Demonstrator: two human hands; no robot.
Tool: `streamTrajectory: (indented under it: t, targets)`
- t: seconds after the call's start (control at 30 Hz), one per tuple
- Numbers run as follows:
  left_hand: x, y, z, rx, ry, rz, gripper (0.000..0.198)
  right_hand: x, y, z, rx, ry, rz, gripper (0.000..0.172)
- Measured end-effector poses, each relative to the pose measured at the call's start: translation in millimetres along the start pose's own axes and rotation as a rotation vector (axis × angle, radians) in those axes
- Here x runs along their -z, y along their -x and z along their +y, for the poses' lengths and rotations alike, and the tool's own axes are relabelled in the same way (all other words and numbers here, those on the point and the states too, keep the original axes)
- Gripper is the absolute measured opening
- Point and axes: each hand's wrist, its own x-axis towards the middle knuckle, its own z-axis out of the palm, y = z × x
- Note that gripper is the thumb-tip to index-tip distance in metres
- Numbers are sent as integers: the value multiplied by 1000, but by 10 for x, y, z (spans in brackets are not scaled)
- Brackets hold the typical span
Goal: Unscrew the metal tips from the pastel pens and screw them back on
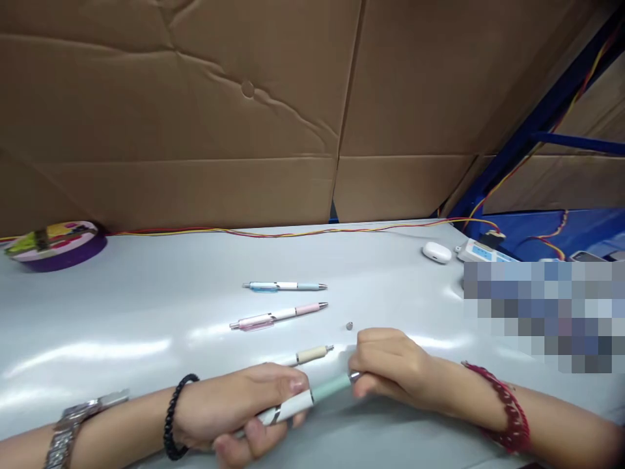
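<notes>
My left hand (266,407) is closed round the white barrel of a pen with a mint-green grip (332,389), which slants up to the right. At its other end my right hand (390,365) pinches the silver tip with thumb and fingers. Just behind the left hand lies a pen with a cream grip (311,354), partly covered by that hand; its tip looks thin and without a cone. A small metal pen tip (349,326) rests on the table above my right hand. Farther back are a pink-and-white pen (278,316) and a blue-and-white pen (286,286), both lying flat.
The shiny pale table (146,306) ends at a cardboard wall (195,117). Along that edge runs a red and yellow cable (273,233). At the back left sits a purple round box (63,251); at the right are a white earbud case (436,253) and a power strip (481,251).
</notes>
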Motion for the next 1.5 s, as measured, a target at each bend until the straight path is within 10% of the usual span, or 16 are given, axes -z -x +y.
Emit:
streamTrajectory:
  t: [0.13, 0.3, 0.73, 1.27, 1.5]
  targets:
    - [0, 17, 2, -1, -23, 0, 46, 15, -17, -3, 29, 33, -4, 51]
    - [-6, 26, 19, 24, -13, 20, 45, 95, 16, 13, 144, 22, -7, 13]
    - [-28, 14, 25, 51, -54, 29, 50, 106, 2, 11, 162, 158, -99, 33]
    - [-16, 3, 13, 40, -67, 52, 50, 210, -7, -23, 258, 301, -89, 13]
    - [-26, 1, 14, 48, -87, 39, 51, 17, -16, 12, 144, 173, -110, 57]
